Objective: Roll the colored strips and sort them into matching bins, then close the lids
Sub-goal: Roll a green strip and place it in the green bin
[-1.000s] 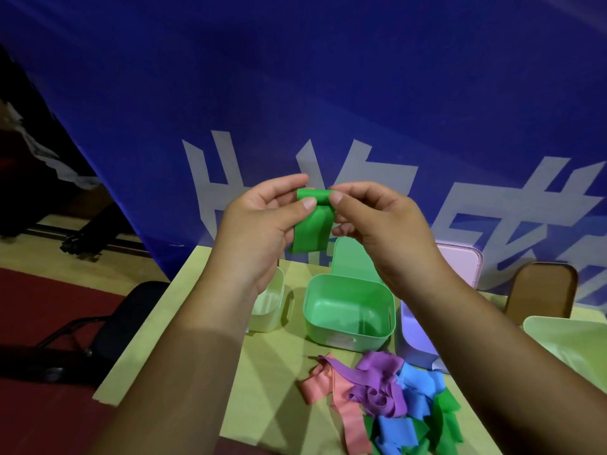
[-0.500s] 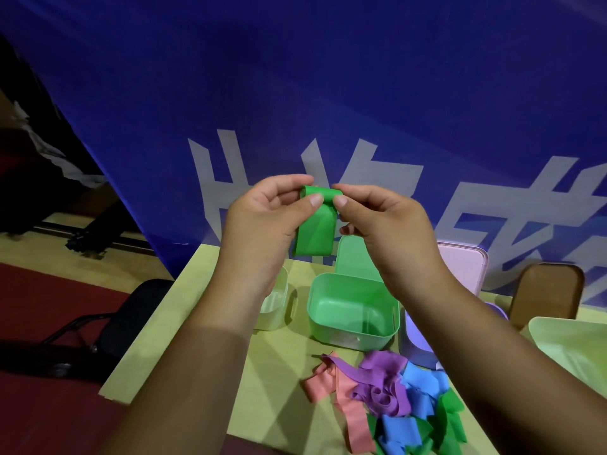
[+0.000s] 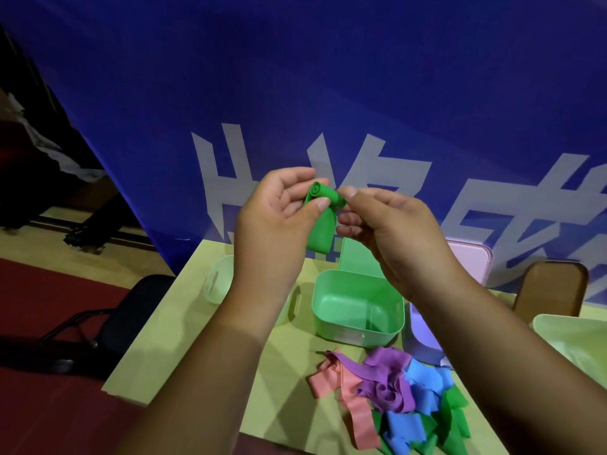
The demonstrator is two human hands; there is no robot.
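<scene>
Since a moment ago the green strip has turned, so its coiled end now faces the viewer, and the roll looks thicker. Both hands hold it in mid-air at the centre of the frame. The left hand pinches the roll between thumb and fingers, and the right hand pinches its other end. A loose tail hangs below.

To roll well, the thumbs should probably keep the coil tight and its edges level while the tail feeds in. Otherwise it may cone out or spring open.

Just below the hands, the green bin stands open on the yellow-green table, its lid upright behind it. A pale bin sits to its left, a purple bin touches its right side, and the pile of strips lies lower right. The drop into the bin looks unobstructed. The table's left edge runs diagonally at lower left, with a black chair beside it.
</scene>
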